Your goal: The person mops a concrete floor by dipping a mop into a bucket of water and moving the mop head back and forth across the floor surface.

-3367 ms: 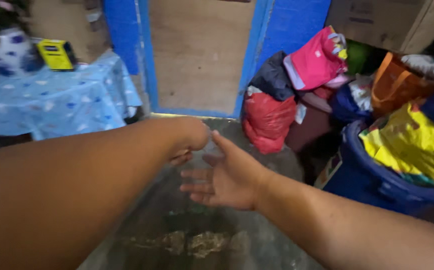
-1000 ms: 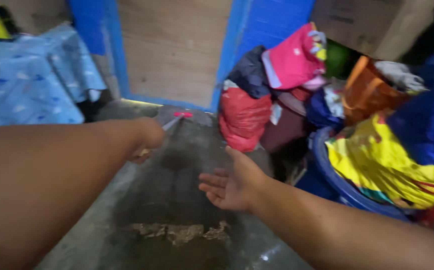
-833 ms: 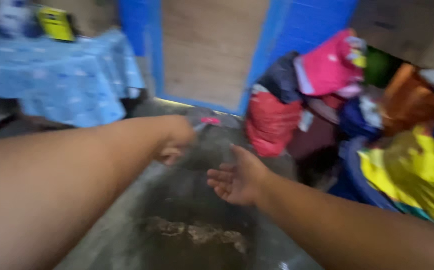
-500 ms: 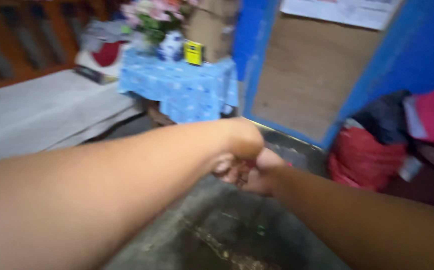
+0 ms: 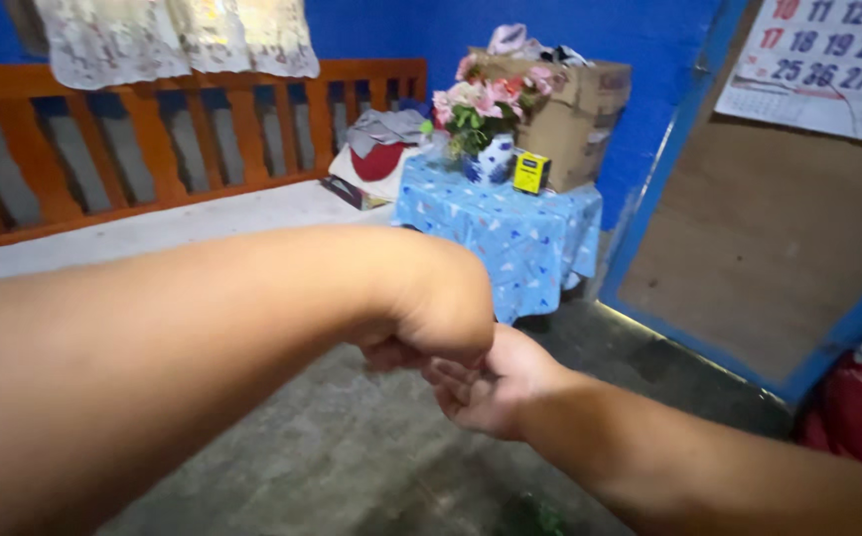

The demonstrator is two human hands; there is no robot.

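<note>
Right hand (image 5: pixel 486 382) now under left hand (image 5: pixel 431 313).

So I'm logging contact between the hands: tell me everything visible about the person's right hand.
The bare right hand reaches in from lower right, held above the grey concrete floor, palm turned up and fingers loosely curled. Its fingertips meet the underside of the left hand, which is bent down at the wrist and covers them. Anything held between them is hidden.

Both forearms bare, sleeveless as far as shown; hands apparently without rings.
</note>
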